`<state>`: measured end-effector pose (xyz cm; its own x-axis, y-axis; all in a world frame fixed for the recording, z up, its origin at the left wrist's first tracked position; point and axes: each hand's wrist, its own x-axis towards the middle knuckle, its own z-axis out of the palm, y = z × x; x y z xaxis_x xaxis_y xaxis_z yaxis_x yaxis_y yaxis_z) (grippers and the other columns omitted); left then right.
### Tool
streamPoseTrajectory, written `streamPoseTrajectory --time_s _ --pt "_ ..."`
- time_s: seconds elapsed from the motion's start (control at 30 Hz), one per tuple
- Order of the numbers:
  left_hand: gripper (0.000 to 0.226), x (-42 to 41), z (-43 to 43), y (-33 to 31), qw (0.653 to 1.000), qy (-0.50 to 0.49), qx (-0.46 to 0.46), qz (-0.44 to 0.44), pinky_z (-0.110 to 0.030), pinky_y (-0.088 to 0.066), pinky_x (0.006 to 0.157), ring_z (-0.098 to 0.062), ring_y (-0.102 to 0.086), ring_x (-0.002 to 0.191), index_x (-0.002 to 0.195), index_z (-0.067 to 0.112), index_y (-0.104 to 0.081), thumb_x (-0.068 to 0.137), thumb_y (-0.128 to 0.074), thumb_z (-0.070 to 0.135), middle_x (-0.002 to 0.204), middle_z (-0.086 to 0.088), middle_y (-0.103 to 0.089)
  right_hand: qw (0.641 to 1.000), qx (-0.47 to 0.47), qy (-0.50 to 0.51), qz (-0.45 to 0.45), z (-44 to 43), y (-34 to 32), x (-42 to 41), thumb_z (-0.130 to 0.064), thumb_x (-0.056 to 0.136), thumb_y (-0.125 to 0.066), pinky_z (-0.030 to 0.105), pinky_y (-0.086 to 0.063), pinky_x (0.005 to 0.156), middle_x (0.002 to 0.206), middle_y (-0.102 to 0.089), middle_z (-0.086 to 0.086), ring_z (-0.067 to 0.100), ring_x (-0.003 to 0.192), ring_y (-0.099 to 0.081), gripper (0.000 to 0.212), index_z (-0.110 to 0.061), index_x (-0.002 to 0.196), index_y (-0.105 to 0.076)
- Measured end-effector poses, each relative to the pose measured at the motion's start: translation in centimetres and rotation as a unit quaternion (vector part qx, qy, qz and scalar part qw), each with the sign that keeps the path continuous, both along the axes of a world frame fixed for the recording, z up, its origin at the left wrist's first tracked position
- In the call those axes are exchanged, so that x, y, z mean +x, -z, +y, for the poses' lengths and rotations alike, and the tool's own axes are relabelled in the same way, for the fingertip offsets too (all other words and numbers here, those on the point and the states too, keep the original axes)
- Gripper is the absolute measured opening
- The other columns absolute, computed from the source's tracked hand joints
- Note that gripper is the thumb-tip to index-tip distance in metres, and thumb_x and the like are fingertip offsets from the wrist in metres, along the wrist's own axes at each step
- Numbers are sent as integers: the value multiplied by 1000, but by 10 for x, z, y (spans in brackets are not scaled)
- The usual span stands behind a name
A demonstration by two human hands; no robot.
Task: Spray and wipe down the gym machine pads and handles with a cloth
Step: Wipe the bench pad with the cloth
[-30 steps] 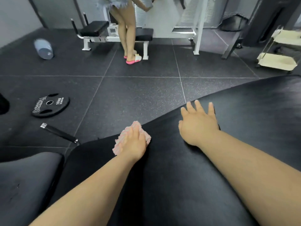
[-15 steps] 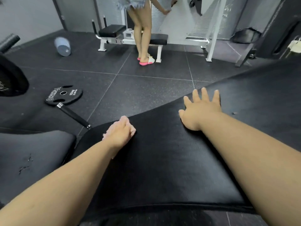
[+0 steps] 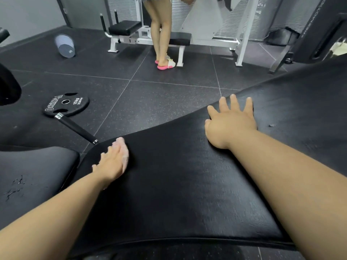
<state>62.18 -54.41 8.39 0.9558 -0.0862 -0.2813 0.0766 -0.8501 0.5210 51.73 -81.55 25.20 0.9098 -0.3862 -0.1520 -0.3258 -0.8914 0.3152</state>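
Basically: left hand flat, pressing pink cloth onto bench pad, 9 o'clock edge, for wiping; right hand splayed flat at 1 o'clock, probably bracing.

Dark speckled rubber tiles cover the floor. A white-framed bench stands before what look like slatted blinds, by a grey wall.

The left grip slides left along the bench toward its left corner. The pink cloth, plainly bunched around the fingers a second ago, now shows only as a pale sliver under them.
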Motion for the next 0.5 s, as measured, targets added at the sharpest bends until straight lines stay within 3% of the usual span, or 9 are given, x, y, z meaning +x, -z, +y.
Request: streamPoseTrajectory --time_s 0.07,0.1,0.13,0.17,0.23,0.3,0.4,0.5 --pt "43 2 -20 -14 998 -50 -30 3 -57 -30 105 -41 -38 131 128 31 -33 92 -14 45 141 -9 -39 1000 1 -1 -1 0 -1 0 -39 103 -12 63 13 115 165 11 11 35 150 17 58 -25 158 -1" --pt "35 1 -40 -23 997 -24 -68 -27 -53 -37 97 -40 -45 121 120 27 -34 91 -19 41 125 -5 -43 1000 3 -1 -2 0 -1 0 -39 103 -13 63 13 115 165 11 11 35 150 17 57 -25 158 -1" --pt "31 -5 -65 -33 993 32 -98 -52 -50 -38 93 -37 -46 121 123 27 -33 94 -25 36 120 0 -41 1000 5 -2 -1 0 -1 0 -38 103 -14 63 13 115 165 11 11 35 150 16 57 -24 158 -2" --pt "36 -14 -89 -41 985 113 -102 -86 -48 -36 99 -32 -40 133 135 31 -30 99 -28 34 131 4 -38 1000 7 -4 1 -1 -1 0 -37 103 -15 63 13 115 165 11 12 35 150 16 57 -24 158 -3" --pt "49 -40 -115 -63 958 227 -138 -107 -37 -11 118 -6 -7 147 153 42 -16 105 -26 43 155 23 -16 1000 14 -8 7 -2 -2 3 -35 103 -18 63 14 115 165 10 12 35 150 15 58 -24 158 -3" --pt "50 -50 -110 -67 934 279 -197 -106 -29 7 118 6 8 144 153 50 -10 105 -22 50 155 34 1 999 28 -14 22 -5 -6 4 -31 102 -23 62 13 115 165 10 11 35 150 15 60 -25 158 -3" --pt "53 -43 -79 -55 937 289 -183 -78 -41 5 122 1 9 149 152 54 -5 100 -15 62 158 34 0 995 57 -55 54 -19 -22 -4 -26 103 -26 57 10 118 166 6 3 26 152 10 58 -29 158 -7" --pt "59 -42 -93 -56 983 146 -93 -68 -49 -14 119 -21 -16 150 153 41 -17 98 -11 58 161 14 -19 996 51 -65 36 -45 -37 -29 -31 105 -20 56 7 119 166 -2 -4 21 152 4 52 -32 157 -15"
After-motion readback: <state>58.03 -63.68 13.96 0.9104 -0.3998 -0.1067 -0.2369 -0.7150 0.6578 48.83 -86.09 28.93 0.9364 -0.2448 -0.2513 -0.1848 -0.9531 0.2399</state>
